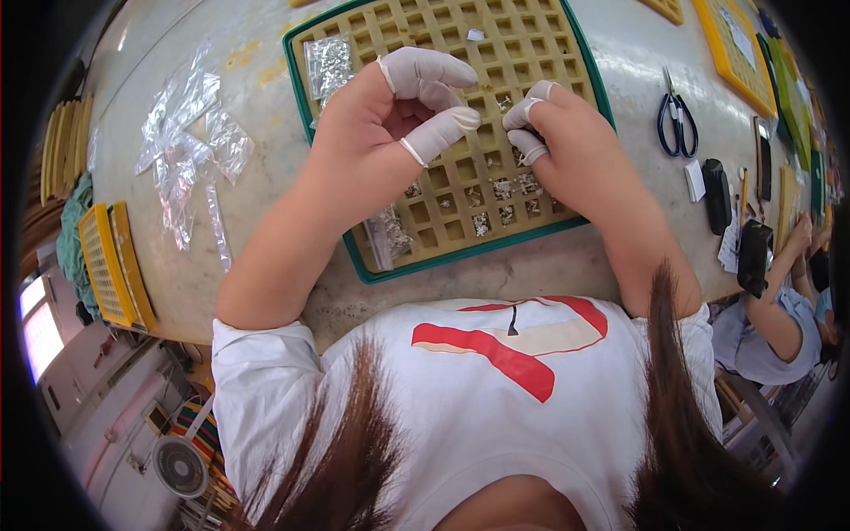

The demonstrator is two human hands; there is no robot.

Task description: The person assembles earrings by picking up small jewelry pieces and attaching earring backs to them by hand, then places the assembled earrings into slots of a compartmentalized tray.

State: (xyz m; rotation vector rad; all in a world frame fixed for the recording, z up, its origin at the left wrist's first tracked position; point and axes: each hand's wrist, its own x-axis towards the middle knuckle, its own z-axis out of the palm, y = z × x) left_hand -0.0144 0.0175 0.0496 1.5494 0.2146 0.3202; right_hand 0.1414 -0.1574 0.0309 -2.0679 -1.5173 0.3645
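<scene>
A tan tray of small square compartments [387,33] sits in a green outer tray [595,60] on the table. Tiny silvery metal pieces [502,188] lie in several of the near compartments. Over the tray's left half is my left hand [365,124], in white finger cots, its thumb and forefinger curved and apart with nothing visible between them. My right hand [571,133] bends its cotted fingertips together low over the compartments at the right; whatever they pinch is too small to make out. Clear bags of silvery pieces rest on the tray: one bag [329,64] far left, another bag [387,237] near left.
Crumpled clear plastic bags [184,146] lie to the left. Yellow trays [108,257] stand at the left table edge. On the right are blue-handled scissors [676,124], a black case [716,196] and a yellow frame [733,55]. Another person's arm [781,265] rests at the far right.
</scene>
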